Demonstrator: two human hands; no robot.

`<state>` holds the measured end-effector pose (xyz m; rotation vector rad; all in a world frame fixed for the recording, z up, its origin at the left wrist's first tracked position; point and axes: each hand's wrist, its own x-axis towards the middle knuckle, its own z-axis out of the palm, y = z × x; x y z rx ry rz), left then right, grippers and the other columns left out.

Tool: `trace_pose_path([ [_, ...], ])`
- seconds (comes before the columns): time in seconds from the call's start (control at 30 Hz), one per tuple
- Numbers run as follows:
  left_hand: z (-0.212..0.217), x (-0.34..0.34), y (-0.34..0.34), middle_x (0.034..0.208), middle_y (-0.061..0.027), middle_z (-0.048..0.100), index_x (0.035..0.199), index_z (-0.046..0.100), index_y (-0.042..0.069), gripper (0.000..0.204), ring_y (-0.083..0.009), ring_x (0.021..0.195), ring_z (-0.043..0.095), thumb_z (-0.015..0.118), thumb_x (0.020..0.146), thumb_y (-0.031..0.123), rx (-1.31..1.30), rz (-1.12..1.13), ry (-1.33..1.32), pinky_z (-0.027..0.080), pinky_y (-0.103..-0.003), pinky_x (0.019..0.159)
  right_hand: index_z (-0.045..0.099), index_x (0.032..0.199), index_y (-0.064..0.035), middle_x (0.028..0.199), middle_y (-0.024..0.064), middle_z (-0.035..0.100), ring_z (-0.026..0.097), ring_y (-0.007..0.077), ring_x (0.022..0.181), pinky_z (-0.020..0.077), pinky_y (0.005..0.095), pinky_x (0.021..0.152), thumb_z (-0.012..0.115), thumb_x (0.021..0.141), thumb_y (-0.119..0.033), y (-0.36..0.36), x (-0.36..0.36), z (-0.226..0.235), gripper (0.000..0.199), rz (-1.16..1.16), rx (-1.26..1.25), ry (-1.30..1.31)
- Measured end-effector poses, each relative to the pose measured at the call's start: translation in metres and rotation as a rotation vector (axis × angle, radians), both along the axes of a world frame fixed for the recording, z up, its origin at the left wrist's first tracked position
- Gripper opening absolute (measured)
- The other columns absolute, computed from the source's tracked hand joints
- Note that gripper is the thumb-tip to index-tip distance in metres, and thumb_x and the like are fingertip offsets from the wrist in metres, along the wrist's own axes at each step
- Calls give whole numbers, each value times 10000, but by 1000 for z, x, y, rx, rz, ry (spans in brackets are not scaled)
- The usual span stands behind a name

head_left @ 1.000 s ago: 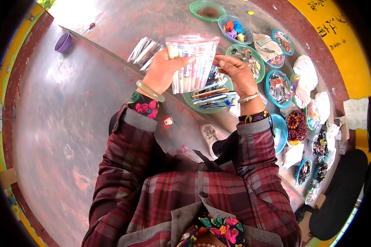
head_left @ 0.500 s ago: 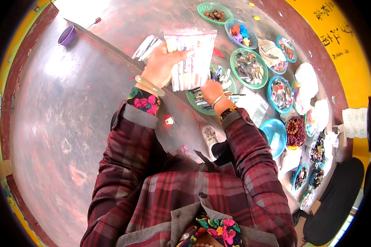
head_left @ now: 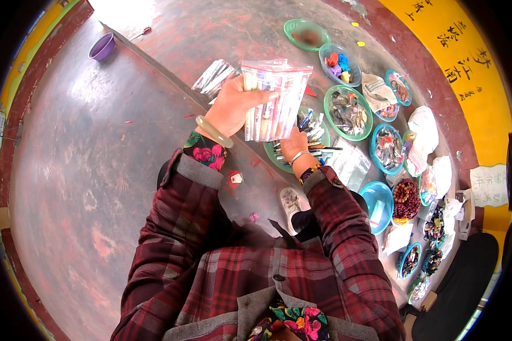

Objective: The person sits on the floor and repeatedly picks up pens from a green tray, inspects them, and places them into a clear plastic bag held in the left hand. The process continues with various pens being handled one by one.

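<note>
My left hand grips a clear zip bag of pen-like sticks, its thumb lying across the front. The bag is held upright above a green basin full of pens. At the bag's lower right corner, my right hand is closed with its fingers curled in. Its fingertips are partly hidden, so whether it pinches the bag or a pen does not show. Beyond my left hand, more bagged sticks lie on the floor.
Several basins stand to the right, including a green one of small packets and a light blue one. Clear plastic bags lie beside my right wrist. A floor ridge runs diagonally, with a purple basin at far left.
The view has shifted, so the whole scene sits slightly lower and further right. The bag is still in my left hand. My right hand stays by its lower corner.
</note>
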<state>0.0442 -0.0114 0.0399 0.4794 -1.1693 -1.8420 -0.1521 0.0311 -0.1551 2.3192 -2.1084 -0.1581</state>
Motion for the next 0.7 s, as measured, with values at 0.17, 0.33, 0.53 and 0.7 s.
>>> trace_pose_path([
  [0.17,-8,1,-2,1067,-94,621,1133,541,-36,312,-154,945,607,592,825,-33,-26,-3,-82,489,-306,840,680,912,-74,1092,113,584,527,233,1060,474,401,775,521,815,-147,2,7,26,200,8,150,31],
  [0.33,-5,-4,-1,1062,-96,621,1128,540,-40,310,-159,948,606,593,823,-36,-6,5,-44,487,-309,846,654,874,-54,954,111,583,596,261,844,519,396,652,570,753,-88,6,-7,17,150,149,-64,12],
  [0.53,-3,-8,0,1043,-96,626,1119,548,-43,303,-160,925,609,595,820,-30,4,24,-13,489,-307,834,628,855,-88,873,83,599,592,246,831,519,375,633,545,763,-90,7,-14,29,124,123,-112,42],
  [0.7,-4,-6,2,1016,-97,635,1108,557,-54,294,-145,881,615,598,821,-8,8,49,2,499,-293,800,591,924,-52,804,84,639,622,251,761,512,359,621,564,771,-102,6,-18,97,164,-77,-262,-238],
])
